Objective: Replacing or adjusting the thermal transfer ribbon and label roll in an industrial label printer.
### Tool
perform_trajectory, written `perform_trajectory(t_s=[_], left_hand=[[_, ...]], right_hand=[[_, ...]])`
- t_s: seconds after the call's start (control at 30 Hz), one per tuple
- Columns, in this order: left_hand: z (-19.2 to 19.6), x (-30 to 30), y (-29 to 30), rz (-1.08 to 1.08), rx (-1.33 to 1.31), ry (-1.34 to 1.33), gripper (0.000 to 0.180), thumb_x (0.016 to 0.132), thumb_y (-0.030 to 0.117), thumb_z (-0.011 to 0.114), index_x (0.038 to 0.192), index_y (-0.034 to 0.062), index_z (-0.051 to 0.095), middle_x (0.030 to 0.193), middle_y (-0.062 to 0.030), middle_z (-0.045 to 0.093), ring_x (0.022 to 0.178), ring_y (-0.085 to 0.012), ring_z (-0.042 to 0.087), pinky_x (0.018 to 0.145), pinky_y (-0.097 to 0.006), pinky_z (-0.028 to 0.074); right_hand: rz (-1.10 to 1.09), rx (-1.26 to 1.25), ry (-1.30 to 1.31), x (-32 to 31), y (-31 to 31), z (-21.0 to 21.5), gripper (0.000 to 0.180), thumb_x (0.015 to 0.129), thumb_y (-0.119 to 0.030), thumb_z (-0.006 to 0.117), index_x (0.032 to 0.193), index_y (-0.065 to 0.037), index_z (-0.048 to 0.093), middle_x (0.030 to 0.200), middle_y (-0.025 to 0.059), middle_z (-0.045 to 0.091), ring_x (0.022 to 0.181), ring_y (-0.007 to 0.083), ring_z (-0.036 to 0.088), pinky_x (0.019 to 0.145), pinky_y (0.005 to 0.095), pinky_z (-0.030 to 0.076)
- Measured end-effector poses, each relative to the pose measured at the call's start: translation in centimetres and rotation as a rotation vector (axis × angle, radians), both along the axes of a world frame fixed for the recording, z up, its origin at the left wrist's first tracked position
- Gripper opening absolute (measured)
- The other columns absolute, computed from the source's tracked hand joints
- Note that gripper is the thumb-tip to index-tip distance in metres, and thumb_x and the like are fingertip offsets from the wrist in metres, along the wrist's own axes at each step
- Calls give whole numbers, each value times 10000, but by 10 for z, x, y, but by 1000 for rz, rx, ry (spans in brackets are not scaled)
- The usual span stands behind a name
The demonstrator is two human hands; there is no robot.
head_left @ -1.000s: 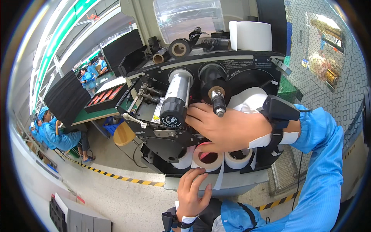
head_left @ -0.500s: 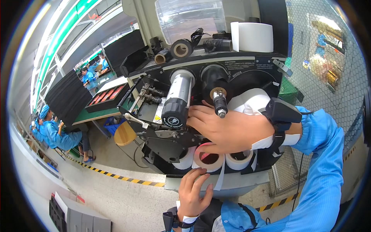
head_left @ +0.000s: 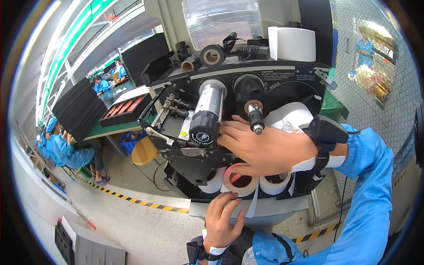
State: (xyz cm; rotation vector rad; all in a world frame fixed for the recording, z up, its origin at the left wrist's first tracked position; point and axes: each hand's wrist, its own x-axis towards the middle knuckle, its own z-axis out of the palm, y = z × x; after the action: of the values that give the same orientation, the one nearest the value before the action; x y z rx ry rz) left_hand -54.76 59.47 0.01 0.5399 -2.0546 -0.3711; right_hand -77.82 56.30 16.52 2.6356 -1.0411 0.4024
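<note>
My right hand [head_left: 267, 148] reaches flat across an opened label printer [head_left: 176, 165], its fingers stretched out. Its fingertips lie beside the silver spindle with a black knob [head_left: 205, 117], and some are partly hidden there. Just above this hand juts the spindle carrying a black ribbon roll [head_left: 247, 95]. Behind its wrist sits a white label roll [head_left: 287, 115]. Lower down, my left hand [head_left: 223, 221] is held with fingers loosely bent and apart, nothing visible in it. Its fingertips are at the lower edge of a label roll [head_left: 240, 190] with reddish light inside its core.
More white rolls [head_left: 274, 185] flank it, with a paper strip hanging down. Ribbon cores [head_left: 212, 56] and a big white roll [head_left: 293, 44] lie on the printer's top. A wooden stool [head_left: 144, 151] and a seated co-worker [head_left: 66, 148] are at left; wire mesh [head_left: 349, 88] stands at right.
The view has shifted slightly, so the printer appears a little farther right. Both hands keep nearly the same pose and place on it.
</note>
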Motion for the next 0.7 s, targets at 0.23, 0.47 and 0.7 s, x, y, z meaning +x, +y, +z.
perform_trajectory(t_s=[0.23,0.47,0.7], left_hand=[[0,0,-2,11,-11,10,398,795,41,777,1179,19,672,1241,-153,677,1168,-380,635,983,-466,518],[3,4,-1,6,-7,11,405,804,5,763,1190,11,642,1232,-202,652,1158,-412,631,994,-496,513],[54,8,-2,-14,-146,90,418,790,-13,743,1192,9,632,1216,-197,663,1147,-394,641,1000,-495,520]], right_hand=[[55,-171,-27,0,-6,-9,498,887,-257,735,1153,112,534,1148,268,583,1106,413,619,910,438,574],[4,-62,-37,4,-9,-12,497,915,-262,708,1194,106,524,1158,277,616,1163,413,635,1047,480,530],[72,-79,-81,6,-11,-13,543,868,-226,713,1247,103,507,1190,279,595,1186,411,613,1137,496,463]])
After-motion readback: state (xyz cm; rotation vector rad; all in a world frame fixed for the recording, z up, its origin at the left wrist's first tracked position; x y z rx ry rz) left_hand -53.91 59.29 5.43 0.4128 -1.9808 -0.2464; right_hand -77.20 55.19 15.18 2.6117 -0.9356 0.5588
